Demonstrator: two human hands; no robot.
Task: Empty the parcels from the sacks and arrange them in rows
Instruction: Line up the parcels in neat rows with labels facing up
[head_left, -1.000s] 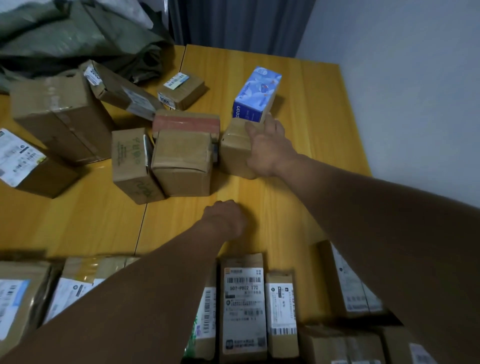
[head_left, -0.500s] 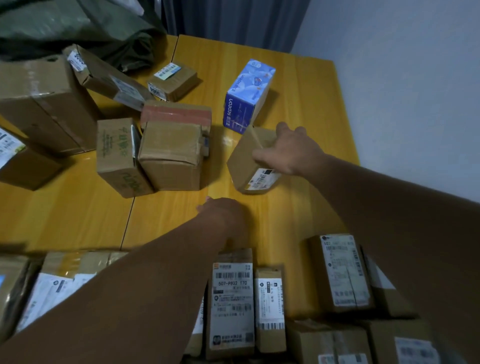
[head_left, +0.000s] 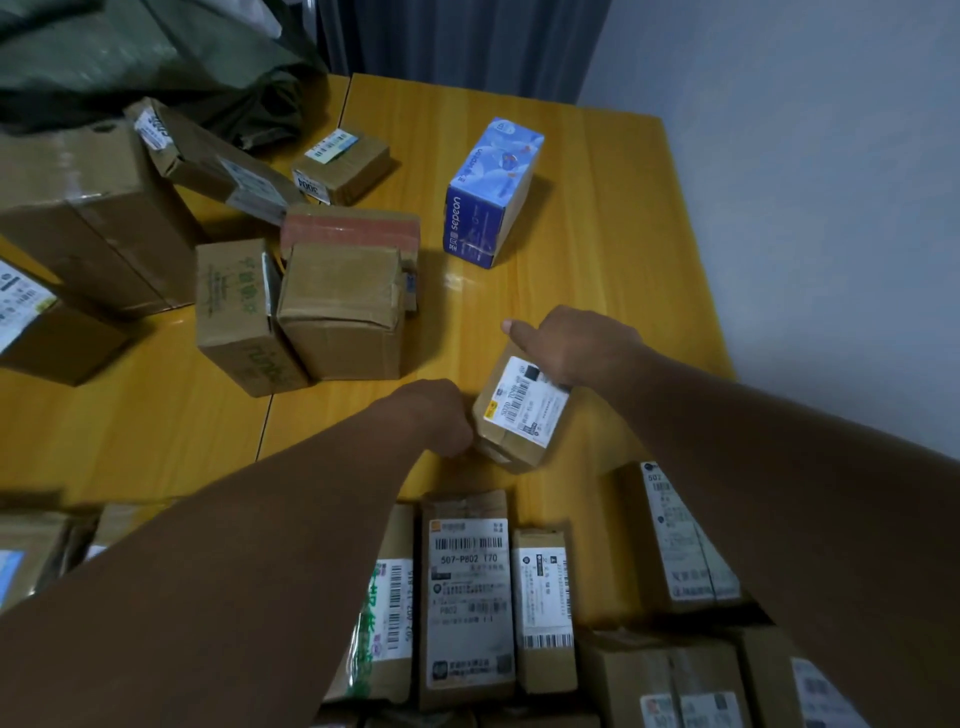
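My right hand (head_left: 574, 345) grips a small cardboard parcel (head_left: 519, 415) with a white label, tilted just above the wooden table (head_left: 597, 234). My left hand (head_left: 434, 415) is a closed fist resting on the table, touching the parcel's left side. A row of labelled parcels (head_left: 467, 597) lies along the near edge. Loose parcels form a cluster (head_left: 337, 306) in the middle left. A blue box (head_left: 491, 192) stands behind. A dark green sack (head_left: 156, 57) lies crumpled at the far left.
A large carton (head_left: 98, 218) and more boxes crowd the left side. A grey wall (head_left: 805, 156) runs along the table's right edge, and a dark curtain (head_left: 457, 41) hangs behind. Bare tabletop shows between the cluster and the near row.
My right hand has pulled the small parcel from beside the cluster toward me and turned its label up. The left fist has stayed nearly in place.
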